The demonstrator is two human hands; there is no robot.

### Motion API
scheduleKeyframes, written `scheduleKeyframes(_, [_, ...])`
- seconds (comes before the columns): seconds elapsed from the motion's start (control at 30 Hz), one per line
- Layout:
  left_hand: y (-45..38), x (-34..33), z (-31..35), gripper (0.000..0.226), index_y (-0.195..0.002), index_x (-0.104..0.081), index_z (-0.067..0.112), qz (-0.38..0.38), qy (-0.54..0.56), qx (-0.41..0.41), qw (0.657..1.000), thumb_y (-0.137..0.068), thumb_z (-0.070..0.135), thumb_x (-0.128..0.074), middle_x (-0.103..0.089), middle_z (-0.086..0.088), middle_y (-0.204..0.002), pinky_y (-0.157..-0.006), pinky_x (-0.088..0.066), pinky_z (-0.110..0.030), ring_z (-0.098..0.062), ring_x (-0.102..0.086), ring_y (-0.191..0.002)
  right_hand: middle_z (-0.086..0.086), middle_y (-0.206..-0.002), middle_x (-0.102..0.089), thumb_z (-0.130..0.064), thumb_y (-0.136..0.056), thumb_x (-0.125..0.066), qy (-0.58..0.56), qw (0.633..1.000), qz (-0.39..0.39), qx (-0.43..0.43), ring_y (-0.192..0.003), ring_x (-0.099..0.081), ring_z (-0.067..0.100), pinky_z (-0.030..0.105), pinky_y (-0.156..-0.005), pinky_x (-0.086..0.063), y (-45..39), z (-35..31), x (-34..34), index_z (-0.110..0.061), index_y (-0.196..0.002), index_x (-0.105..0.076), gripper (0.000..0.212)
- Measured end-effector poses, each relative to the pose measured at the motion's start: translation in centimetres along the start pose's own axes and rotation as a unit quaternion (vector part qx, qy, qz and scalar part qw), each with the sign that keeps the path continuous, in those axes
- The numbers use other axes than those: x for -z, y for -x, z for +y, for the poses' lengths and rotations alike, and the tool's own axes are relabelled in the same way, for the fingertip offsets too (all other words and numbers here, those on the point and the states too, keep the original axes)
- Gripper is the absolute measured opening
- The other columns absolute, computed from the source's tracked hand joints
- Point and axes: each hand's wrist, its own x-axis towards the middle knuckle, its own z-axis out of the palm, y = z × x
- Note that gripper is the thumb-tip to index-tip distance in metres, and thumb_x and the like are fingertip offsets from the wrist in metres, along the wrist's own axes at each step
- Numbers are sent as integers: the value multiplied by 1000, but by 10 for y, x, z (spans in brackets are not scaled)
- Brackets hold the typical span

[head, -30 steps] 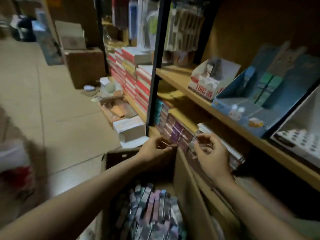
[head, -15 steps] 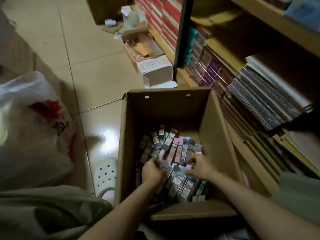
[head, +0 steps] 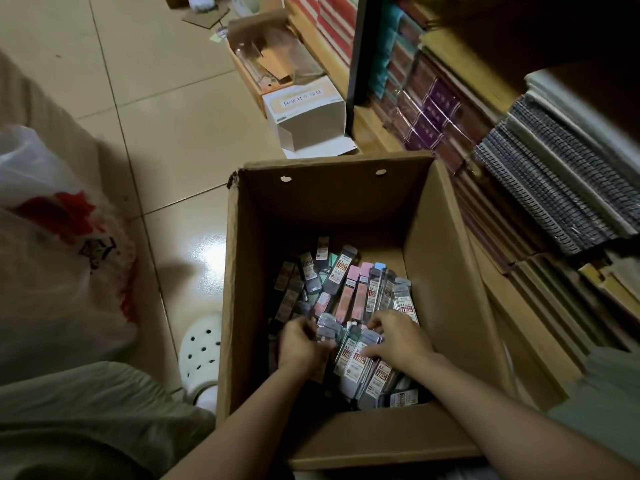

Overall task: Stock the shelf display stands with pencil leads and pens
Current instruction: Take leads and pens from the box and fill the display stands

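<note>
Both hands down in cardboard box point(head: 446, 258): left hand point(head: 300, 344) curled around lead cases point(head: 360, 292), right hand point(head: 398, 337) fingers spread flat atop them, long axes pointing away.

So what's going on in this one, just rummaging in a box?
A person crouches by a shelf of notebooks, both hands down in an open cardboard box on the floor. The box holds a loose pile of pencil lead packs. The left hand curls around a few packs, while the right hand rests on the pile with fingers spread over others. Nothing has been lifted out towards the shelf yet.
</note>
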Motion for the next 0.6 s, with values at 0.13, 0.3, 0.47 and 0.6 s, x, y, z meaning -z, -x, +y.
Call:
scheduleKeyframes(0.13, [-3,0,2,23,-93,-59,11,29,21,-23,999,-79,9,-77,-68,-4,-94,-78,-54,-33,-17,-65,-85,-2,-103,-64,-36,-74,-83,-19,999,20,-26,-92,-60,14,36,-82,-53,5,2,0,-18,-102,-61,40])
scheduleKeyframes(0.3, [-6,-2,12,7,-93,-56,19,85,46,-101,990,-91,16,-63,-64,5,-88,-61,-47,-19,-6,-62,-82,-2,-92,-63,-18,-82,-77,-148,985,56,-73,-77,-65,17,39,-72,-58,10,2,7,-21,-98,-54,28])
scheduleKeyframes(0.47, [-8,-5,25,4,-98,-54,29,95,97,-155,979,-99,27,-50,-67,5,-86,-61,-54,-25,-8,-67,-77,-1,-97,-59,-12,-90,-66,-261,962,75,-37,-63,-64,17,33,-60,-59,10,-4,36,-29,-93,-56,20])
scheduleKeyframes(0.6, [-6,-7,39,16,-107,-54,23,-46,260,-84,961,-103,26,-39,-68,-9,-80,-60,-56,-35,-19,-67,-64,6,-98,-64,-8,-88,-69,-273,959,74,18,-65,-65,21,46,-71,-60,7,-18,66,-30,-92,-62,24])
